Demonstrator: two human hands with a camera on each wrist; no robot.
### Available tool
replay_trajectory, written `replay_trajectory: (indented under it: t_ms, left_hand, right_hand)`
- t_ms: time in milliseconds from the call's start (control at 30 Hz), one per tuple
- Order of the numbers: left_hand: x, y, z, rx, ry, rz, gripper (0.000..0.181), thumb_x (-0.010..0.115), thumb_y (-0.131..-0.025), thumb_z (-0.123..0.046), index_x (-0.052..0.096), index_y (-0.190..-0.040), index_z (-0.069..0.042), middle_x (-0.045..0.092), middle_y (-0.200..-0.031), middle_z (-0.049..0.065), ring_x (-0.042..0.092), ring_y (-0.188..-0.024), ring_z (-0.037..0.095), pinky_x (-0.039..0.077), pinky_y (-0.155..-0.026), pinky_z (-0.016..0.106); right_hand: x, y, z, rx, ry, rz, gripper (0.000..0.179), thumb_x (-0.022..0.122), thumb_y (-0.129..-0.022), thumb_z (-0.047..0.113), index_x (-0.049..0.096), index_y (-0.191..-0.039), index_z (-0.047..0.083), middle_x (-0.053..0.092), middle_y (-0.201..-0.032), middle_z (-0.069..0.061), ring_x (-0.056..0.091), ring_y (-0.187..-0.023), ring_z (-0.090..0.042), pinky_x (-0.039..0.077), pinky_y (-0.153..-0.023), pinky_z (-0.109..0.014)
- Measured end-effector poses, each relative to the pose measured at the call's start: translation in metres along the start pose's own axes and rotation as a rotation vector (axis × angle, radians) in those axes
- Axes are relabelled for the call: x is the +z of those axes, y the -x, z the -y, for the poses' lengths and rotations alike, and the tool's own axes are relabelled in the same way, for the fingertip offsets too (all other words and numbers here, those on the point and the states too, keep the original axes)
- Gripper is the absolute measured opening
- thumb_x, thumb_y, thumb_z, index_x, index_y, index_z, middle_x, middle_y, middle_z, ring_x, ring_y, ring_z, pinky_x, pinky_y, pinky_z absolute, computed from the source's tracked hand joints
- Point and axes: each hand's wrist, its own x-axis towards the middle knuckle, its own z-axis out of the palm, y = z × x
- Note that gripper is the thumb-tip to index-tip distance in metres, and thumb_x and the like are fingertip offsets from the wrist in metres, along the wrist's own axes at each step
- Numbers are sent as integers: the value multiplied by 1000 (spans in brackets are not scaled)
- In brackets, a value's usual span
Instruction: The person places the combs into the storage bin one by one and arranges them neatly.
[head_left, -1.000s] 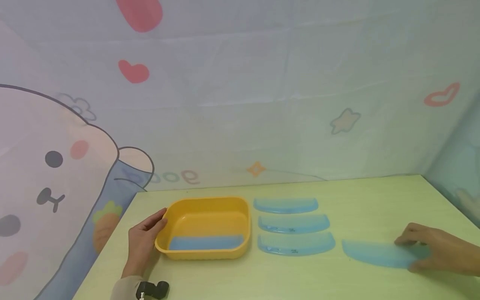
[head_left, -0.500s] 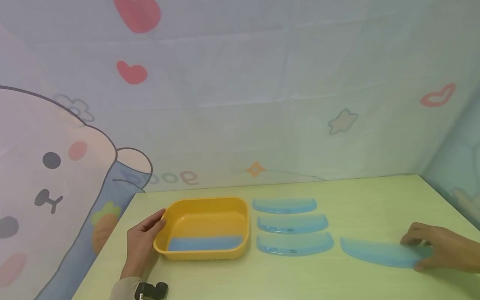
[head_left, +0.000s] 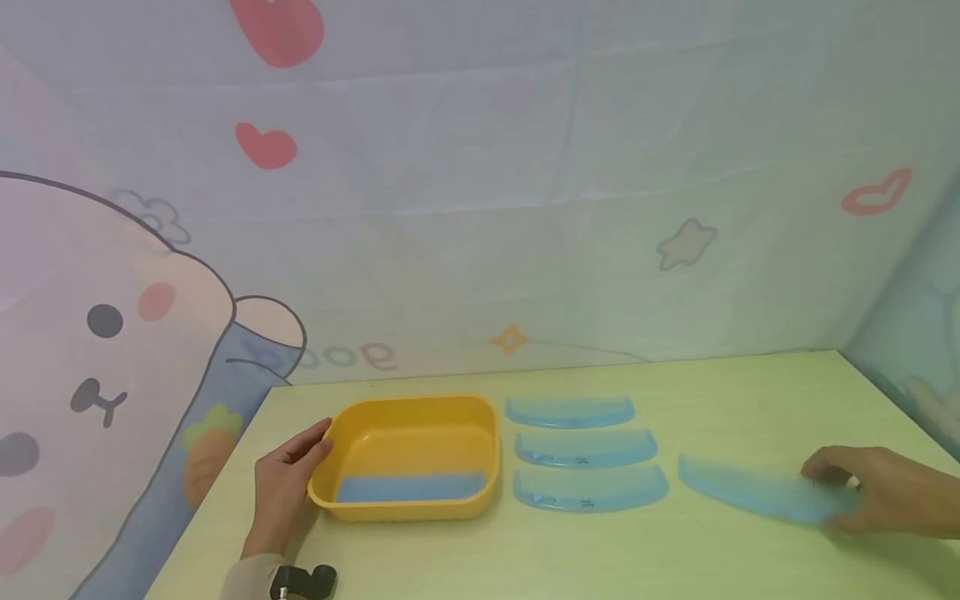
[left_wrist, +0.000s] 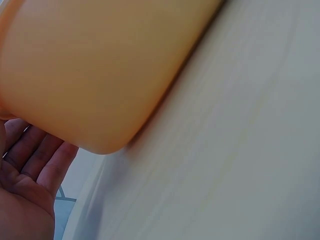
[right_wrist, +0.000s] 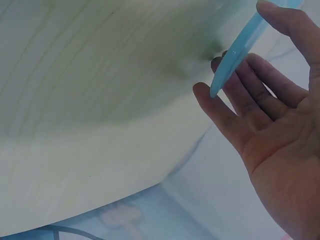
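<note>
1. Fingers and thumb of your right hand (head_left: 873, 490) pinch the right end of a blue comb (head_left: 757, 493), out on the right side of the table (head_left: 585, 558).
2. Look at the slant on it: the left end rides farther back and points toward the other combs, just beside them, no contact. Shadow in the right wrist view suggests you have your end off the surface; whether the left tip clears it too, you can't tell.
3. Over on the left, your left hand (head_left: 281, 487) has the yellow tub (head_left: 405, 510) by its left rim, thumb at the edge, fingers behind the outer wall.
4. Inside the tub, one inner comb (head_left: 412, 487) lies along the near side.
5. Between your hands, three more lie flat: far comb (head_left: 570, 415), middle comb (head_left: 585, 452), near comb (head_left: 592, 496), all right of the tub.
6. Your step in hand looks like the pick-up, and early in it, with the comb low.
7. Next move, by my read: firm up that pinch, because you hold one end only and the long side could dip. If you're bound for the tub, lift clear of the near comb and steady the rim.
</note>
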Motion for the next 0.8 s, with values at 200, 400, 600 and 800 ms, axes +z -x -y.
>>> replay_trajectory:
  t_ms: [200, 400, 600, 800]
  left_hand:
    - [0, 0, 0, -3, 1, 3, 38, 78, -100, -17, 73, -136, -2, 76, -119, -12, 68, -104, -4, 54, -91, 12]
    - [-1, 0, 0, -10, -10, 5, 39, 77, -101, -18, 72, -136, -3, 76, -121, -11, 67, -104, -5, 54, -91, 12]
    - [-2, 0, 0, -15, -16, 7, 39, 77, -101, -19, 72, -137, -4, 76, -125, -7, 67, -104, -6, 53, -91, 11]
    - [-1, -1, 1, -9, -15, 5, 39, 77, -101, -19, 73, -137, -5, 75, -126, -5, 67, -104, -6, 53, -91, 11]
  right_hand:
    - [2, 2, -4, -157, 60, -81, 48, 96, -78, 15, 71, -113, -6, 70, -105, 2, 60, -93, 6, 59, -66, -26]
    - [2, -1, 1, -216, 217, -227, 52, 100, -69, 18, 75, -109, -3, 59, -98, 18, 50, -81, 7, 49, -58, -23]
    - [-3, -14, 19, -265, 255, -334, 53, 102, -65, 15, 77, -109, 1, 64, -102, 16, 58, -85, 5, 48, -63, -13]
    - [-7, -33, 48, -248, 228, -357, 51, 99, -72, 21, 78, -116, 5, 66, -107, 15, 60, -89, 2, 52, -65, -19]
